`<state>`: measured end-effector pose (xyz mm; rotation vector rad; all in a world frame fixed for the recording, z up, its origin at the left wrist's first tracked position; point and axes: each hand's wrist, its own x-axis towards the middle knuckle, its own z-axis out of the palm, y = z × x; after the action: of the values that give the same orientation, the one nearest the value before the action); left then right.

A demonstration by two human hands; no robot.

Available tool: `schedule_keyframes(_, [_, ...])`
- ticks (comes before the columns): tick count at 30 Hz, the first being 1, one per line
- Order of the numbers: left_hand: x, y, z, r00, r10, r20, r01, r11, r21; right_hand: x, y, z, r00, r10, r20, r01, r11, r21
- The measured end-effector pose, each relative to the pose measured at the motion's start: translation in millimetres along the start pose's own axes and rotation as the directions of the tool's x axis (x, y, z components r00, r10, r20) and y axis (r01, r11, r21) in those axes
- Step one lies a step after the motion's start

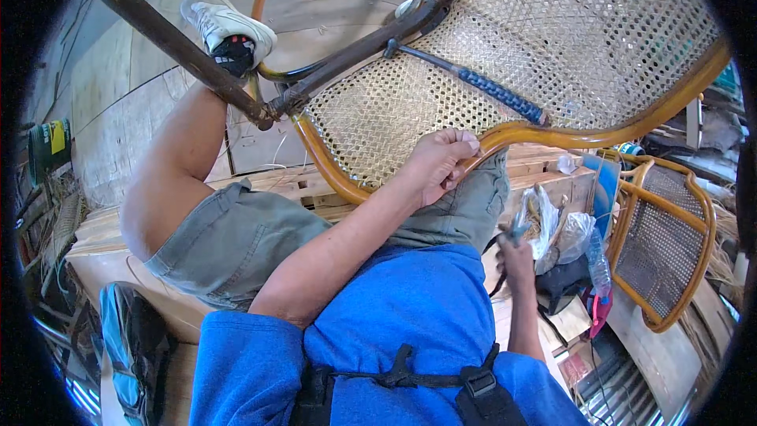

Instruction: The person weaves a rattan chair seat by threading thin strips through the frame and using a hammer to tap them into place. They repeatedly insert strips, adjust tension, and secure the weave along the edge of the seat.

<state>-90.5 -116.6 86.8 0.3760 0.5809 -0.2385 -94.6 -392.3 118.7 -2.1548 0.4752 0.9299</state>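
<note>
You wear a short-sleeved blue shirt (pixel 402 292), black straps (pixel 485 406) with a buckle (pixel 479 381), grey-green shorts (pixel 229 241) and a whitish sneaker (pixel 211 22).

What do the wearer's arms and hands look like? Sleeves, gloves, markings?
Short, plain blue fabric sleeves; both forearms bare below them. Left hand ungloved, five-fingered, no watch or band showing at its wrist. Right hand also looks ungloved, but it's too blurred for finer detail. No cables visible on either arm.
</note>
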Motion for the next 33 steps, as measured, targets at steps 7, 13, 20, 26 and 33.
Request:
schedule_keyframes(7, [-1.6,-0.5,7.5,0.995,-0.067,0.069,0.068,0.998,-0.016,14.2,-68.2,10.8,0.843,-0.526,0.116,0.524,0.752,-0.400])
schedule_keyframes(13, [-1.3,-3.8,7.5,0.996,-0.076,0.054,0.079,0.996,-0.047,16.5,-116.5,21.5,0.858,-0.454,0.240,0.513,0.771,-0.378])
schedule_keyframes(20, [1.1,-4.4,5.2,0.998,-0.053,0.019,0.055,0.996,-0.072,10.4,-141.1,39.1,0.832,-0.439,0.339,0.554,0.621,-0.555])
schedule_keyframes(26, [4.6,-5.7,1.6,0.998,-0.036,0.050,0.041,0.995,-0.090,8.2,-148.6,48.2,0.811,-0.487,0.325,0.578,0.577,-0.577])
schedule_keyframes(33, [8.2,-6.4,-2.7,0.997,-0.034,0.073,0.041,0.994,-0.104,9.0,-149.8,52.2,0.808,-0.483,0.337,0.583,0.578,-0.571])
